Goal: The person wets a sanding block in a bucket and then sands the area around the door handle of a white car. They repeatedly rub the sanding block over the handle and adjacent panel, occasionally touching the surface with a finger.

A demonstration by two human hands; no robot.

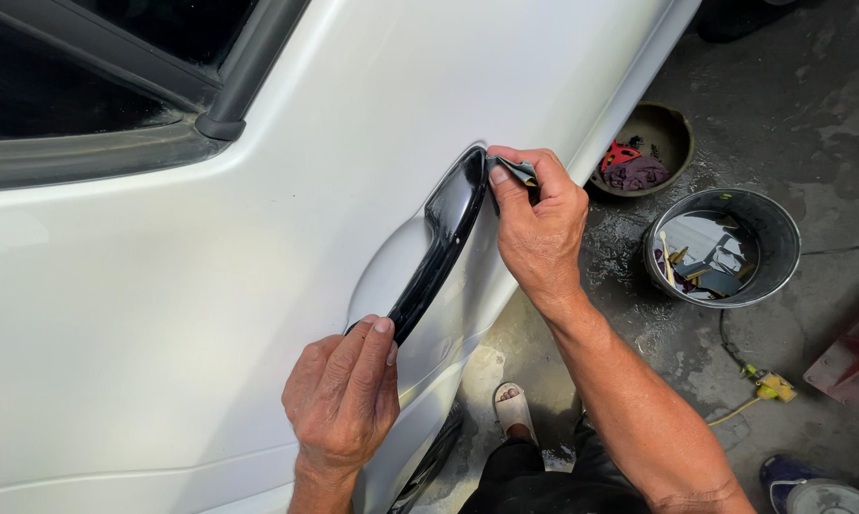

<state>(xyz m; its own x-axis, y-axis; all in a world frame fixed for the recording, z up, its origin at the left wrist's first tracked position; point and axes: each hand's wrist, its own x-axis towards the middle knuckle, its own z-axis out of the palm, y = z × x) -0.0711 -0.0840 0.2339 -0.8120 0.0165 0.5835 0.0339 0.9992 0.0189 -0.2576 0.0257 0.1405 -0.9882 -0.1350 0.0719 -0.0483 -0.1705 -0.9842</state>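
1. Glossy black plastic door handle (439,243) sits at the centre of the frame on a white painted car door panel (163,314), its long axis slanting from lower left up to upper right.
2. Folded dark grey piece of sandpaper (517,171) is pinched narrowly between thumb and fingers of the right hand (541,224), pressed at the handle's upper end.
3. Left hand (344,400) rests at the handle's lower end, fingers curled, thumb tip touching the black edge; it holds nothing loose.
4. Both forearms rise from the bottom of the frame, the right one angled in from lower right.
5. Right of the door, on the wet concrete floor (810,124), stand a grey metal bucket of water (724,247) and a dark round bowl (643,148).
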